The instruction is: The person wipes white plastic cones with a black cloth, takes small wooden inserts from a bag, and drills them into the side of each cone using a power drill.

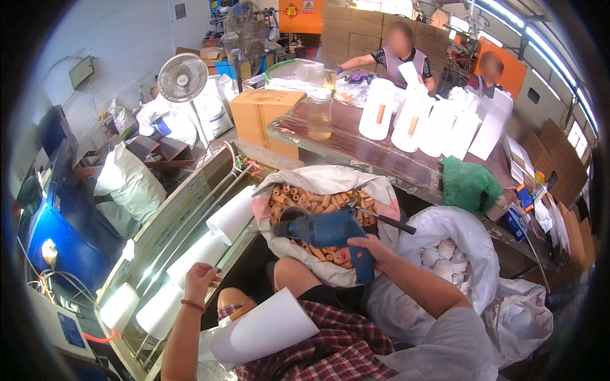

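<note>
My right hand (373, 249) grips the handle of a blue electric drill (330, 232), held level and pointing left above a sack (381, 190) full of short orange-brown tubes (304, 198). My left hand (201, 280) is raised with fingers apart, holding nothing, close to white paper rolls (230, 214) lying on a metal rack (184, 219). A white rolled sheet (264, 327) rests across my lap on plaid fabric.
A white bag (457, 235) of white pieces sits to the right. Behind it a long dark table (394, 159) carries white rolls, a jar, a green cloth. Two people work at its far side. A fan (182, 77), a cardboard box (264, 114) and a blue machine (57, 235) stand left.
</note>
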Available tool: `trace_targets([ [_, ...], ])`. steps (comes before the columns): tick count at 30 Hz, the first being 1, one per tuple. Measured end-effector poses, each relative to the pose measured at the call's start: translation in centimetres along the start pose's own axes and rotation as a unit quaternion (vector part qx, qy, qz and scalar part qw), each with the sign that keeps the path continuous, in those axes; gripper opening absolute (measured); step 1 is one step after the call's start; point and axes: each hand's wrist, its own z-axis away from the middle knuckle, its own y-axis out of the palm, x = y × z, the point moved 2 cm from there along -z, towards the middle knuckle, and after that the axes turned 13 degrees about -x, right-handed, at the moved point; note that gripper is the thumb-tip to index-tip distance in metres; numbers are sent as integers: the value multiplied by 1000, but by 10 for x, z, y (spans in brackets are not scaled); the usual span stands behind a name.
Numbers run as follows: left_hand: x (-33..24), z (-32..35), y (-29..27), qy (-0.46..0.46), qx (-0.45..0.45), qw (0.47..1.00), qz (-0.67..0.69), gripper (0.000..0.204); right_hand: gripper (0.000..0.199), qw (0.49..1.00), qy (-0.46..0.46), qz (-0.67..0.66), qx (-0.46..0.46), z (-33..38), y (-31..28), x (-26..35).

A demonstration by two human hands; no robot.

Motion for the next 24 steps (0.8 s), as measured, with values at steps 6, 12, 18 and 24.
trace_targets([
  [6,46,34,-34,-125,-71,981,133,21,47,983,113,20,140,4,37,-62],
  [12,69,38,-38,-178,-60,965,183,24,56,969,176,29,170,-16,36,-104],
  [18,72,36,-31,-192,-57,953,226,20,57,965,183,16,185,-28,33,-111],
  [24,77,36,-26,-184,-38,956,227,16,56,966,186,-12,180,-29,29,-112],
])
